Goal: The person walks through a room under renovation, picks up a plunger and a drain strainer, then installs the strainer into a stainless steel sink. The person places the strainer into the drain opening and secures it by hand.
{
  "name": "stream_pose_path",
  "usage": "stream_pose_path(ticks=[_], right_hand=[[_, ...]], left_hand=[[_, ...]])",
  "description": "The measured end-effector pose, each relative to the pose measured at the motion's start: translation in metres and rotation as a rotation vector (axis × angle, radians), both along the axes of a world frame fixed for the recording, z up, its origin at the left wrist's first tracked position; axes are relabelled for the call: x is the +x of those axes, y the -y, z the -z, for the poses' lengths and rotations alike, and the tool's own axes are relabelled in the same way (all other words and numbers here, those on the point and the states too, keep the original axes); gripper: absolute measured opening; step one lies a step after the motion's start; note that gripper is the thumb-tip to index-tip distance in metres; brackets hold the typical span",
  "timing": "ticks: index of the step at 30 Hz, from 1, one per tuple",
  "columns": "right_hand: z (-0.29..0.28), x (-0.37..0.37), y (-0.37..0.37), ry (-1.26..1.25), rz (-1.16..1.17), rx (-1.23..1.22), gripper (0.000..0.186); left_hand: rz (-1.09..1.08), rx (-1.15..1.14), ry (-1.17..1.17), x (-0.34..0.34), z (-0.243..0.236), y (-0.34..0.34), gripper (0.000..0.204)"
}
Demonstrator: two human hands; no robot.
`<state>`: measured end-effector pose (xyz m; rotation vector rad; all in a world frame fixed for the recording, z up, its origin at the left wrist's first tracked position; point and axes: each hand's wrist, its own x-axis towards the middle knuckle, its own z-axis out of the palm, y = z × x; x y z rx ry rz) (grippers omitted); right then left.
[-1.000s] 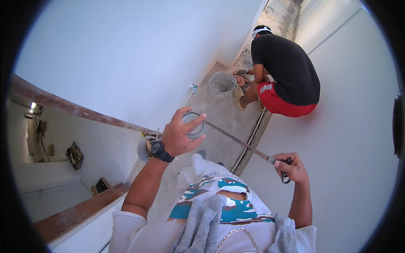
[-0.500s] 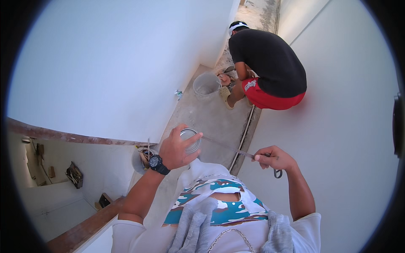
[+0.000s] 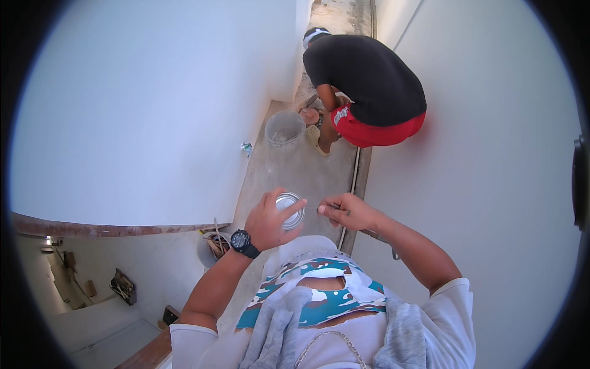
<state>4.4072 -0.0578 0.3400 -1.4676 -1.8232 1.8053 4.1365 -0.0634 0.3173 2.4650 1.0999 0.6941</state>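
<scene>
My left hand (image 3: 267, 221) grips a round silver metal can (image 3: 289, 203) across its circular end. My right hand (image 3: 344, 210) is closed just to the right of the can, with part of the hand saw (image 3: 375, 235) in its fingers. Much of the saw is hidden behind that hand and forearm, and its looped handle shows below the forearm. Exactly where my fingers grip it is hard to tell. A torn white shirt with camouflage patches covers my body beneath both hands.
A co-worker in black (image 3: 369, 74) crouches ahead beside a translucent bucket (image 3: 284, 128) on the concrete floor (image 3: 276, 166). White walls (image 3: 135, 104) bound the narrow passage. A container of sticks (image 3: 212, 246) stands at left, near an opening onto a lower level with scattered items (image 3: 123, 286).
My right hand has moved left and forward toward the can, and less of the saw blade shows. The co-worker and bucket appear further left in the picture as the view shifts.
</scene>
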Motion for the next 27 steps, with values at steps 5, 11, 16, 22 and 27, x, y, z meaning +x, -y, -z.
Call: stream_pose_path(ticks=[5,11,16,22,27], right_hand=[[0.0,-0.006,0.001,0.089,-0.001,0.188,0.029],[0.008,-0.007,0.001,0.134,-0.06,0.52,0.027],[-0.003,-0.012,0.003,0.293,-0.045,0.445,0.027],[-0.01,-0.019,0.005,0.236,-0.02,0.444,0.026],[0.001,-0.019,0.002,0.16,0.017,0.41,0.023]], left_hand=[[-0.012,-0.02,0.014,0.006,0.0,0.004,0.062],[0.028,-0.013,0.055,0.012,0.006,0.007,0.067],[0.101,-0.007,0.113,0.014,0.008,0.006,0.069],[0.136,0.017,0.186,0.014,0.015,-0.003,0.07],[0.158,0.015,0.177,0.016,0.016,-0.009,0.071]])
